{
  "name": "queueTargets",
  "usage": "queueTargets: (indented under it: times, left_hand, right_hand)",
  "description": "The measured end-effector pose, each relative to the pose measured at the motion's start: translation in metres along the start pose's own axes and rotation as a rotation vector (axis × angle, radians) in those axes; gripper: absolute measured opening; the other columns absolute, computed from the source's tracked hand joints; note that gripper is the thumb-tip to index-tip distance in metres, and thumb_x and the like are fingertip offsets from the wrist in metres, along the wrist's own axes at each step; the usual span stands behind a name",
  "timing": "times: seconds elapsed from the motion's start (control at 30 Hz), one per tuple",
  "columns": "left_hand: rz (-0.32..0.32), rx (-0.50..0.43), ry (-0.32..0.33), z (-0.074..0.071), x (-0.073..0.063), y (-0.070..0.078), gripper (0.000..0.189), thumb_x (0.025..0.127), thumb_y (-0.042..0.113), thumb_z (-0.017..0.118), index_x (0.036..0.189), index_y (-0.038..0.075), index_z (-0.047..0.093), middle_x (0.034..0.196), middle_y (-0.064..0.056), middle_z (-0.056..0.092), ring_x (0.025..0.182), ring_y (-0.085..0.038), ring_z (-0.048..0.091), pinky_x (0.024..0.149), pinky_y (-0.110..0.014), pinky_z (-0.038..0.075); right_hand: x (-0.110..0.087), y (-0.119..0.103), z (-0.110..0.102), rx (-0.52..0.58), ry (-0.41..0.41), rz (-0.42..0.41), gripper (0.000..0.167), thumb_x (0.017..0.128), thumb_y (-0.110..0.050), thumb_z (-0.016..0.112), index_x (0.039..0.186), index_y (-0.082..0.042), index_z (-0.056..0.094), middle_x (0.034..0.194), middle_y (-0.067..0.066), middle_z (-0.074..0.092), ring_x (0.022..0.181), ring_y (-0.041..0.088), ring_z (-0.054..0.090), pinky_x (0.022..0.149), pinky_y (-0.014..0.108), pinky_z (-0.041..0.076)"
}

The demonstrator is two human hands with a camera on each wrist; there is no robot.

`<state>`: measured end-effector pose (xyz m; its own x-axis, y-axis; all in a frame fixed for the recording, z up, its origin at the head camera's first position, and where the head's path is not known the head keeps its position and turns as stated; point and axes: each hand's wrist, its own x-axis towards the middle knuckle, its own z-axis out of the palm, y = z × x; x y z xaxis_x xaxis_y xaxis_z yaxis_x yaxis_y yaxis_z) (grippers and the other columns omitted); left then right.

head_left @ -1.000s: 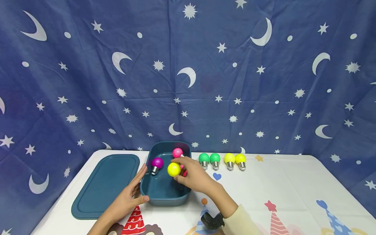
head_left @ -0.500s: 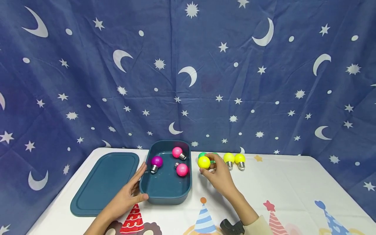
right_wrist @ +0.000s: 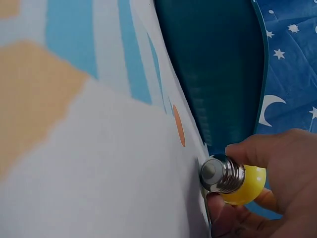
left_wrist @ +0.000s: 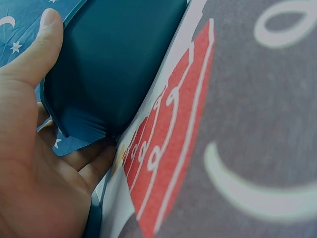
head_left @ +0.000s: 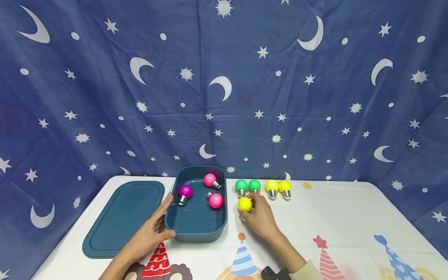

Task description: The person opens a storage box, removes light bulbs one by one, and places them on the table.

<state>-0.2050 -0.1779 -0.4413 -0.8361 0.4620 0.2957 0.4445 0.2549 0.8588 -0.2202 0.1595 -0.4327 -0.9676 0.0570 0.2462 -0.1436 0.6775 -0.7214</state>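
My right hand (head_left: 260,218) pinches a yellow light bulb (head_left: 244,204) by its round part, just above the tablecloth, right of a dark teal container (head_left: 196,236). In the right wrist view, the bulb's silver screw base (right_wrist: 223,174) shows between thumb and fingers. My left hand (head_left: 149,235) rests against the container's left wall, fingers extended along it and thumb at the near corner. Inside the container lie a purple bulb (head_left: 186,191) and two pink bulbs, one farther back (head_left: 210,179) and one nearer (head_left: 216,200).
Two green bulbs (head_left: 241,186) and two yellow bulbs (head_left: 272,186) form a row along the table's back edge. A teal lid (head_left: 122,217) lies flat left of the container. Behind the table hangs a blue star-patterned cloth (head_left: 245,97).
Gripping the yellow bulb, my right hand has moved out of the container to the right, then slightly toward me below the green bulbs. My left hand has stayed at the container.
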Motion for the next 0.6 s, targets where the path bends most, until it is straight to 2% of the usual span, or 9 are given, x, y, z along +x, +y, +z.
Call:
queueTargets:
  times: [0.1, 0.33, 0.6]
  left_hand:
    - [0.004, 0.002, 0.000, 0.0002, 0.0002, 0.0002, 0.089, 0.086, 0.003, 0.069, 0.155, 0.015, 0.014, 0.160, -0.004, 0.001, 0.141, -0.038, 0.006, 0.100, -0.013, 0.024]
    - [-0.001, -0.004, 0.001, 0.0006, 0.0005, 0.0009, 0.090, 0.086, 0.003, 0.069, 0.155, 0.024, 0.015, 0.160, -0.004, 0.001, 0.141, -0.037, 0.007, 0.100, -0.013, 0.024]
    - [0.001, 0.005, 0.001, 0.0005, 0.0003, -0.0011, 0.090, 0.086, 0.003, 0.070, 0.155, 0.024, 0.015, 0.160, -0.003, 0.002, 0.140, -0.037, 0.008, 0.100, -0.014, 0.025]
  right_hand:
    - [0.0001, 0.0011, 0.0002, -0.010, 0.004, 0.003, 0.046, 0.076, -0.008, 0.078, 0.114, 0.002, 0.055, 0.098, 0.013, 0.053, 0.069, 0.016, 0.047, 0.061, 0.026, 0.044]
    - [-0.0001, 0.0015, 0.0011, -0.009, 0.003, 0.018, 0.048, 0.078, -0.010, 0.078, 0.118, 0.001, 0.056, 0.102, 0.014, 0.054, 0.069, 0.015, 0.047, 0.059, 0.025, 0.045]
    - [-0.0001, 0.0001, 0.0009, -0.007, 0.000, 0.021, 0.049, 0.078, -0.011, 0.078, 0.120, 0.001, 0.056, 0.105, 0.016, 0.056, 0.069, 0.015, 0.048, 0.059, 0.025, 0.044]
